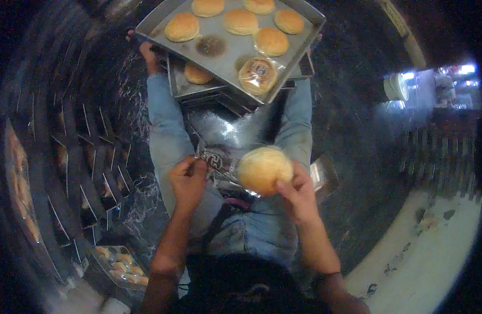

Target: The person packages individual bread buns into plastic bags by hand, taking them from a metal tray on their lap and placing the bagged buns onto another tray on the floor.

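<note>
A round golden bun [265,170] sits in my right hand [300,192], thumb at its near edge. Pinched at its edge by my left hand [189,178] is a clear plastic wrapper [219,161] with dark printing. The wrapper spreads toward the bun, and I cannot tell whether its mouth is around the bun's left edge. Beyond both hands, a metal baking tray [221,64] bears several unwrapped buns [241,21]. At its near corner lies a bun in a printed clear wrapper [258,75].
Under the upper tray are stacked trays, one with a bun [198,73]. A tray of wrapped buns [121,267] rests at the lower left, below rows of dark racks [88,165]. A white bucket [396,87] stands at the right. My jeans-clad legs [166,129] flank the stack.
</note>
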Available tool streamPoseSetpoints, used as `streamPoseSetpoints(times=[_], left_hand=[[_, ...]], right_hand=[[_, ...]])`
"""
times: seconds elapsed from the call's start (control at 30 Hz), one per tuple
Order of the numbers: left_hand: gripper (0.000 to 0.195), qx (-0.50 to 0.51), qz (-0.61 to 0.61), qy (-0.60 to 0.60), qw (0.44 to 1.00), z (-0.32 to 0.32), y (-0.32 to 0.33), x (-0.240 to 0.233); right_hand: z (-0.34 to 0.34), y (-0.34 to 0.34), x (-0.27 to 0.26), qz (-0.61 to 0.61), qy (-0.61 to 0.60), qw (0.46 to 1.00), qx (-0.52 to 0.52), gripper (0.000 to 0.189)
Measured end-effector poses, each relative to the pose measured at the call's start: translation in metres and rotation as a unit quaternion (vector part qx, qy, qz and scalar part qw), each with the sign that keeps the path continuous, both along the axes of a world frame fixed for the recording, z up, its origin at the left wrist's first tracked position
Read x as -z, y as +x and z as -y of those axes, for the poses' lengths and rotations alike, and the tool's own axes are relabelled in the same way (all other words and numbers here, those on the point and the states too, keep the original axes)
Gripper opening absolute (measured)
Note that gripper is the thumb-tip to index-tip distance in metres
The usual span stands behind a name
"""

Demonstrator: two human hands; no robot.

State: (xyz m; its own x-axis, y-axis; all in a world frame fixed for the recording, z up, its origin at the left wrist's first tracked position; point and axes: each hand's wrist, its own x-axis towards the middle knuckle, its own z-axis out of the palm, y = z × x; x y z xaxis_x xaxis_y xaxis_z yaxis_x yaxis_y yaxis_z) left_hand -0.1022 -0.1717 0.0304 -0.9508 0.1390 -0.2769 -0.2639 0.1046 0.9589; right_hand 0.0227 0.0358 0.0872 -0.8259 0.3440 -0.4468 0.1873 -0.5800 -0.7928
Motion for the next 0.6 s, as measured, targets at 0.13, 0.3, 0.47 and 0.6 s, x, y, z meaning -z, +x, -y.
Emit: streamPoseSetpoints(times=[0.13,0.3,0.47,0.6], left_hand=[[0.044,0.174,-0.034,0.006,0.984,-0.004,0.007,0.006],[0.096,0.219,-0.035,0.331,0.917,-0.058,0.03,-0.048],[0.116,0.227,0.033,0.474,0.85,-0.081,0.039,-0.075],[0.111,0.16,0.061,0.465,0.869,-0.075,0.035,-0.062]], right_hand=[[0.001,0.03,-0.021,0.029,0.213,0.975,-0.058,0.054],[0.014,0.017,-0.039,-0.23,0.677,0.686,-0.135,0.041],[0.029,0.023,-0.004,-0.221,0.663,0.711,-0.077,0.04],[0.045,0.008,-0.007,-0.182,0.652,0.733,-0.062,0.04]])
